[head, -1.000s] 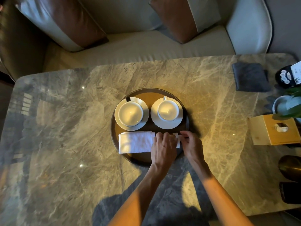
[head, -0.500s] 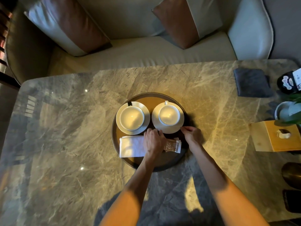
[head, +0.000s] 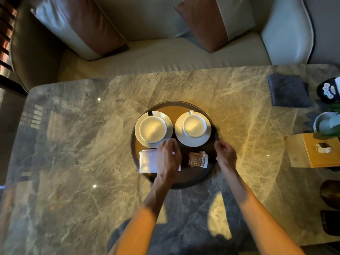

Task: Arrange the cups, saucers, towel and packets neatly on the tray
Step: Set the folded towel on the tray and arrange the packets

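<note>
A round dark tray (head: 174,104) sits mid-table. At its back stand two white cups, the left cup (head: 152,128) on its saucer (head: 138,134) and the right cup (head: 195,126) on its saucer (head: 193,142). A folded white towel (head: 148,161) lies front left on the tray. Brown packets (head: 197,159) lie stacked front right, uncovered. My left hand (head: 168,157) lies over the towel's right end, fingers apart and reaching to the left saucer's edge. My right hand (head: 225,153) is curled at the tray's right rim; whether it grips the rim is unclear.
On the marble table, right side: a grey cloth (head: 288,91), a black item (head: 328,91), a small white pot with a plant (head: 323,122), a wooden tissue box (head: 312,151), dark objects (head: 330,196) near the edge. A sofa with cushions (head: 202,23) lies beyond the far edge.
My left hand has slid left off the packets and onto the towel, so the packets now show. My right hand has moved from the packets to the tray's right rim.
</note>
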